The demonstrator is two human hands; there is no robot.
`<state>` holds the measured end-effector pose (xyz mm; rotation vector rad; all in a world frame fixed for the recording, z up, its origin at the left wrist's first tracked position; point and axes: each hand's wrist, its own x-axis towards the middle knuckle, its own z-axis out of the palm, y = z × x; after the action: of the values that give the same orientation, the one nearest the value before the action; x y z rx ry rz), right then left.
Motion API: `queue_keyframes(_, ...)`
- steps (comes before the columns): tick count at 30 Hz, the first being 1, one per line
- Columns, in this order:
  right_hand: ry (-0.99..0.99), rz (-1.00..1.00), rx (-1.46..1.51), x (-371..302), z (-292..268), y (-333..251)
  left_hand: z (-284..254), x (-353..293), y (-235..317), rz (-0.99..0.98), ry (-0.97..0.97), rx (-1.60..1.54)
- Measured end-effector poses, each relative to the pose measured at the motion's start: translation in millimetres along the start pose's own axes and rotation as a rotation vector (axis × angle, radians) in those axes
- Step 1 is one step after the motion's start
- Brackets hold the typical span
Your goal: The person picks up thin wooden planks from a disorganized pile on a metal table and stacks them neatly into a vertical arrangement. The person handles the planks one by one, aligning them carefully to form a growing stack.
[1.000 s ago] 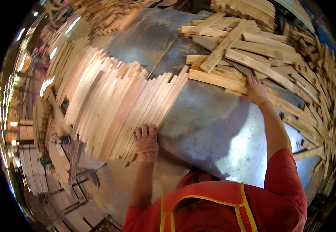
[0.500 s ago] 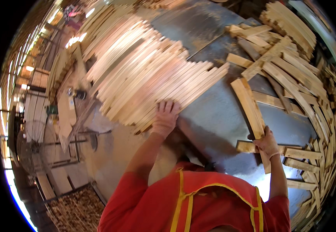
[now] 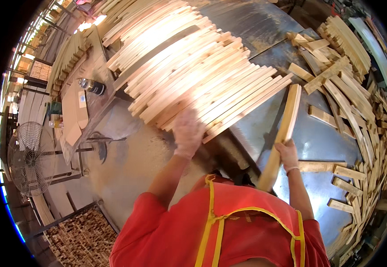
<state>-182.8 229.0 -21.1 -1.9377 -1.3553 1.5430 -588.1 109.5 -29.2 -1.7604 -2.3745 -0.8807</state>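
Note:
My right hand (image 3: 287, 155) is closed round the middle of a long wooden board (image 3: 287, 118), which stands out over the metal table with its lower end near my apron. A wide row of pale wooden slats (image 3: 211, 89) lies side by side to the left. At the near ends of these slats is my left hand (image 3: 189, 135), somewhat blurred, its fingers extended and holding nothing. Whether its fingertips touch the slats I cannot tell. Both hands look covered by thin, light gloves.
Loose boards (image 3: 354, 102) lie heaped along the right side of the metal table (image 3: 318, 142). Far left are a round fan (image 3: 31, 158), a dark can (image 3: 92, 86) and cardboard (image 3: 74, 116). A bin of short wood pieces (image 3: 81, 236) stands at the lower left.
My right hand has lifted the board off the crossing pieces and swung it left, nearer the slats. My left hand has come back off the slats toward their near ends.

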Motion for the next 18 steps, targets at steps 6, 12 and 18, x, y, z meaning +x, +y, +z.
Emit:
queue_keyframes(6, -0.336, -0.33, -0.122, 15.5, 113.3, -44.0, -32.1, -30.5, -130.8, -1.201, 0.429, -1.349)
queue_keyframes(12, -0.136, -0.258, -0.271, 16.3, 68.5, -60.9, -12.3, 19.0, -94.8, -1.301, 0.497, -1.735)
queue_keyframes(18, 0.224, -0.476, -0.714, 29.9, -69.4, -4.2, -17.4, -77.0, -253.8, -0.776, 0.216, -1.66)
